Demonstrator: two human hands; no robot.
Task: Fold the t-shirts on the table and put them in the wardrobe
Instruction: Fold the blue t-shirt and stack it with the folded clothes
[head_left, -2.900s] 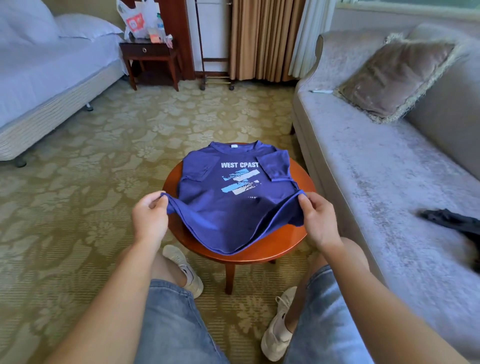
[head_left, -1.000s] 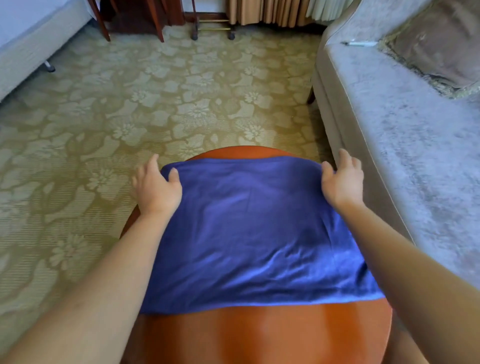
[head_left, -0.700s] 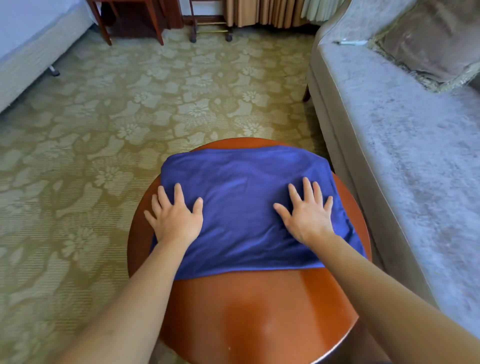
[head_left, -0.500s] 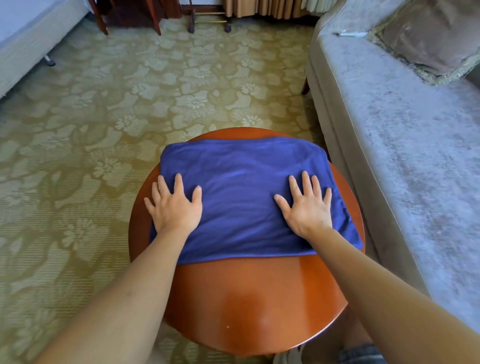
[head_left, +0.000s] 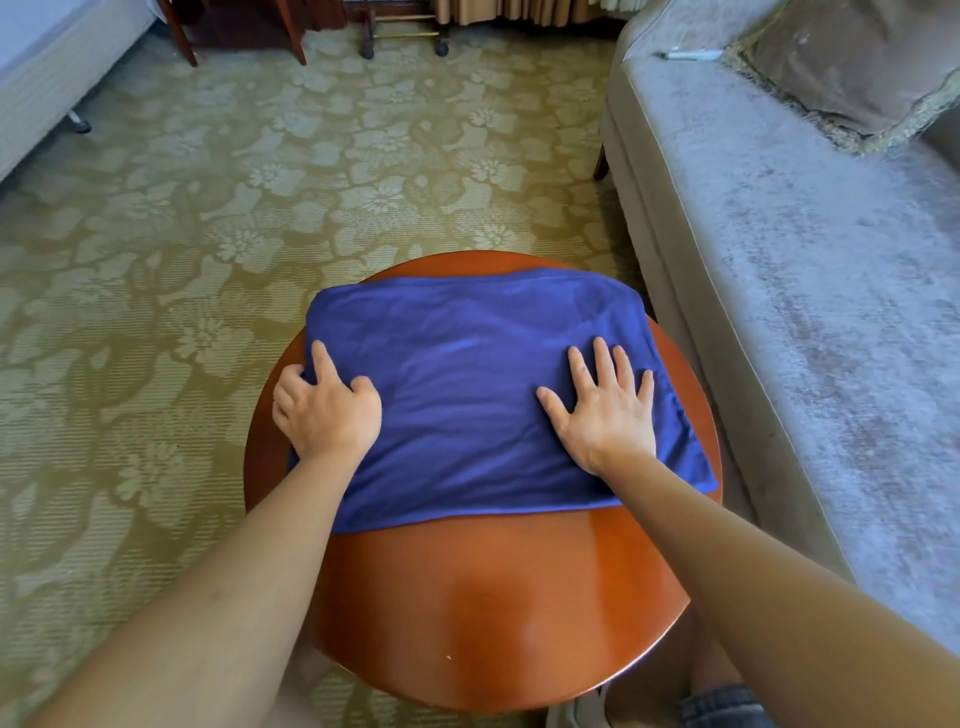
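The left hand (head_left: 327, 410) is curled at the left edge of the folded blue cotton t-shirt (head_left: 467, 395). That edge is gripped between the thumb and the bent outer fingers, with the forefinger laid straight on top. The right hand (head_left: 602, 410) is pressed flat on the shirt's right part, fingers spread. The shirt is laid as a lightly creased rectangle on the far half of the round reddish-brown wooden table (head_left: 493, 613). A grey velvet sofa (head_left: 805, 312) is seen just beside the table.

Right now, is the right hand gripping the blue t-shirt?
No, the right hand lies flat on the blue t-shirt with its fingers spread.
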